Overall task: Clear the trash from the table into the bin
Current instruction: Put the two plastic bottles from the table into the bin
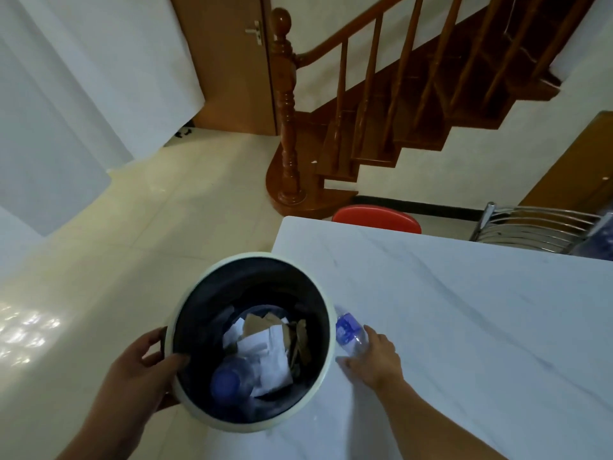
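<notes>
A round bin with a pale rim and dark liner is held up against the left edge of the white marble table. My left hand grips its near-left rim, thumb inside. Inside the bin lie white paper scraps, brown cardboard pieces and a clear bottle with a blue cap. A clear plastic bottle with a blue label lies on the table right beside the bin's rim. My right hand rests over the bottle's near end, fingers wrapped on it.
A red chair back stands at the table's far edge. A metal chair back is at the far right. A wooden staircase with a newel post rises beyond. Pale tiled floor spreads to the left.
</notes>
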